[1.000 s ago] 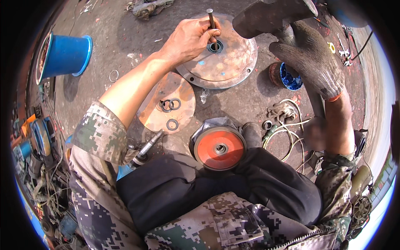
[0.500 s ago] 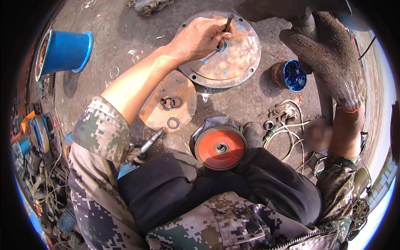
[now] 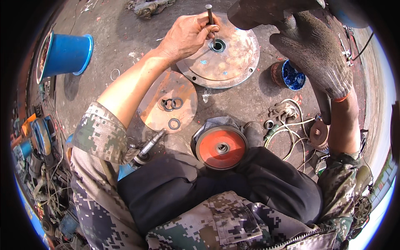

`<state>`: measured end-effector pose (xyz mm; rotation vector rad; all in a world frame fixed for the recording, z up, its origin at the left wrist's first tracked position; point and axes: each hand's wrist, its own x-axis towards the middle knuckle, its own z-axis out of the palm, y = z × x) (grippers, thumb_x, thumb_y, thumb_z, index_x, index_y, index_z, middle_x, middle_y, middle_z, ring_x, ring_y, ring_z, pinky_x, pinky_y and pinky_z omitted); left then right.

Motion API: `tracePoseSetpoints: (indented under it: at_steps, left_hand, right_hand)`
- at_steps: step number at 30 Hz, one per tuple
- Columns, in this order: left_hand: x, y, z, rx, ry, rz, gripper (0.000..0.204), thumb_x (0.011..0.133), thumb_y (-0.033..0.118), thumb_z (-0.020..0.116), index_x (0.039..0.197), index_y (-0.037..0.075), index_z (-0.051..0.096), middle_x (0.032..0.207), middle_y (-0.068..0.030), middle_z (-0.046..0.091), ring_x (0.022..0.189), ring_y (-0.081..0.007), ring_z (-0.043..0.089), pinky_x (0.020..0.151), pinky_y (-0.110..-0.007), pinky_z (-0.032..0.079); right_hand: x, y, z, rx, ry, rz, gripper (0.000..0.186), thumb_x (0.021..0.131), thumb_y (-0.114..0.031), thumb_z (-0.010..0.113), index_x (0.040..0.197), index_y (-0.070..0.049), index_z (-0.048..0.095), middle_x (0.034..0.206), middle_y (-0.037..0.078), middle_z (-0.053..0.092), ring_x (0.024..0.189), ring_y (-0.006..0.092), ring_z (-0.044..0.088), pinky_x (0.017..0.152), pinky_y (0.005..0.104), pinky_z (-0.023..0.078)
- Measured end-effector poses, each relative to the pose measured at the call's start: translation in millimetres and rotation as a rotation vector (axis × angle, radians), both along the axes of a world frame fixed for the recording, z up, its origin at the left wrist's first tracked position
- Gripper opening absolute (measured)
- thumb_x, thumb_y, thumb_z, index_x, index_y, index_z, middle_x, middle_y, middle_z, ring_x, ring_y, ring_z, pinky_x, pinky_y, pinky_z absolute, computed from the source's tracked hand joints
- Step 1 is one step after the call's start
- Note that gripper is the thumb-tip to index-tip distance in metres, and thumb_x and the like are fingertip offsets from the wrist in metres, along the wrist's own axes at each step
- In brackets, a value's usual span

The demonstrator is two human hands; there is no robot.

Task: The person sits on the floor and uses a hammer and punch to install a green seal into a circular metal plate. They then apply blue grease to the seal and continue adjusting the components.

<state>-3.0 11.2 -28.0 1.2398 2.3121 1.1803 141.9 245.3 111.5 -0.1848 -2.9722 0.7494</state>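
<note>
My bare left hand (image 3: 183,36) is closed round a steel punch (image 3: 209,13) with a flat, widened head. The punch stands nearly upright, its lower end at the rim of the round hole in the middle of a large flanged metal disc (image 3: 237,56). A dark ring lines that hole. My right hand (image 3: 314,52), in a grey knitted glove, grips a hammer; its dark head (image 3: 258,14) hangs just right of the punch, apart from it. Part of the hammer's handle (image 3: 323,106) shows below the glove.
An orange-faced wheel (image 3: 221,148) rests between my legs. Several black rings (image 3: 174,123) lie on a rusty plate (image 3: 152,114), beside a metal shaft (image 3: 152,141). Right are an open can of blue paint (image 3: 293,76) and coiled hose (image 3: 287,154); left, a blue bucket (image 3: 66,54).
My left hand has shifted left with the punch, which now leans the other way and leaves the hole in plain sight. The gloved right hand and hammer have moved left, closer to the punch.
</note>
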Motion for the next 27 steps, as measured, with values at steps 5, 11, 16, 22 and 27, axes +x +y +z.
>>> tracePoseSetpoints:
  at_steps: [5,11,16,22,27]
  left_hand:
    - [-8,-4,-8,0.004,-0.006,0.027,0.014,0.108,0.018,0.06,0.112,0.006,0.065,0.097,-0.0061,0.076,0.086,-0.0158,0.075,0.078,-0.032,0.06]
    - [-11,4,-11,0.01,0.013,0.001,0.014,0.107,0.017,0.06,0.114,0.007,0.065,0.097,-0.0064,0.076,0.088,-0.0162,0.075,0.079,-0.032,0.06]
    - [-9,4,-13,-0.041,0.073,-0.005,0.012,0.106,0.012,0.061,0.115,0.006,0.065,0.096,-0.007,0.076,0.089,-0.0165,0.075,0.079,-0.033,0.06]
    - [-7,13,-25,0.054,0.182,-0.053,0.011,0.102,0.003,0.06,0.112,0.003,0.066,0.089,-0.0108,0.073,0.083,-0.0178,0.073,0.076,-0.034,0.059]
    - [-9,10,-20,-0.023,0.191,-0.014,0.011,0.101,0.003,0.061,0.109,0.0,0.067,0.087,-0.0145,0.072,0.08,-0.0215,0.073,0.075,-0.034,0.058]
  right_hand:
    - [6,2,-9,-0.194,-0.12,-0.131,0.045,0.084,-0.028,0.078,0.12,-0.002,0.071,0.104,0.012,0.073,0.094,0.0188,0.069,0.084,0.0364,0.055]
    - [11,7,-8,-0.142,-0.22,-0.181,0.048,0.084,-0.031,0.077,0.122,-0.003,0.069,0.106,0.012,0.073,0.097,0.0191,0.07,0.088,0.0359,0.054]
    - [7,8,-13,-0.206,-0.152,-0.11,0.047,0.085,-0.028,0.077,0.124,-0.004,0.068,0.105,0.011,0.073,0.096,0.0202,0.069,0.088,0.0367,0.054]
    - [-6,-32,67,-0.532,-0.107,-0.095,0.045,0.086,-0.018,0.069,0.127,-0.002,0.065,0.107,0.016,0.074,0.097,0.0287,0.072,0.082,0.0395,0.056]
    - [-33,-56,69,-0.099,-0.279,-0.024,0.038,0.088,-0.013,0.06,0.123,0.001,0.064,0.105,0.022,0.074,0.094,0.0358,0.074,0.077,0.0419,0.058]
